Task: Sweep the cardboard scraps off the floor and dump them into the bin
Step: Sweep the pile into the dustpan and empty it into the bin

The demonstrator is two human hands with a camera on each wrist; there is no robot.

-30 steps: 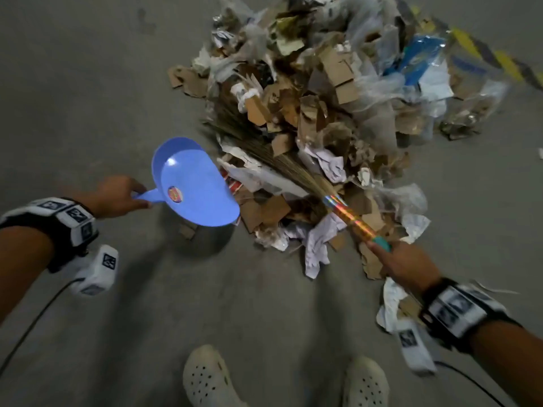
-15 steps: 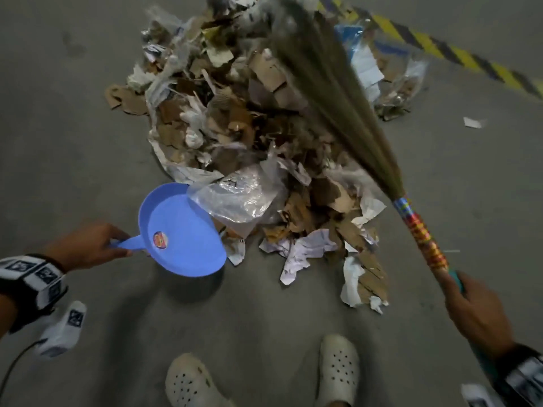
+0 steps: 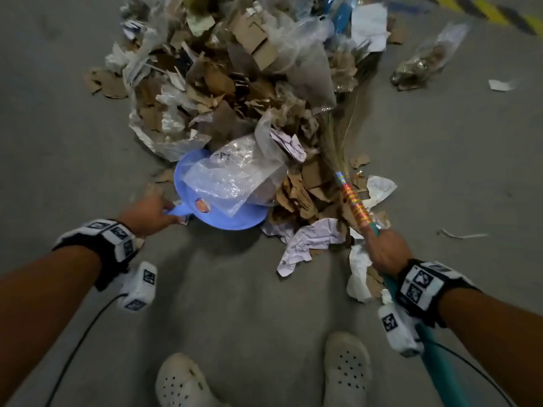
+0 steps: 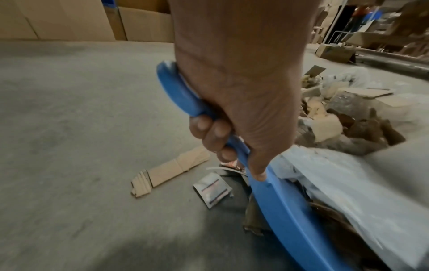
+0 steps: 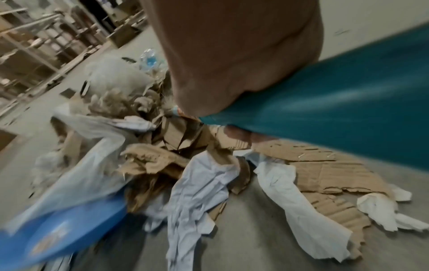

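A big heap of cardboard scraps (image 3: pixel 223 83), crumpled paper and plastic film lies on the grey floor ahead. My left hand (image 3: pixel 147 211) grips the handle of a blue dustpan (image 3: pixel 226 221) at the heap's near edge; a clear plastic bag (image 3: pixel 235 174) lies across the pan. In the left wrist view the fingers (image 4: pixel 209 132) curl round the blue handle (image 4: pixel 176 91). My right hand (image 3: pixel 385 249) holds the teal handle of a grass broom (image 3: pixel 352 201), its bristles buried in the heap's right side. The teal shaft (image 5: pixel 325 102) fills the blurred right wrist view. No bin is in view.
Yellow-black hazard tape (image 3: pixel 499 13) runs across the floor at the far right. A clear bag of scraps (image 3: pixel 426 63) and stray paper bits (image 3: pixel 499 85) lie right of the heap. My white clogs (image 3: pixel 346 368) stand just behind. Cardboard boxes (image 4: pixel 69 20) line the far wall.
The broom came down from above the heap into its right side and swept toward the dustpan. The dustpan moved into the heap's edge, and the plastic bag now lies on it.
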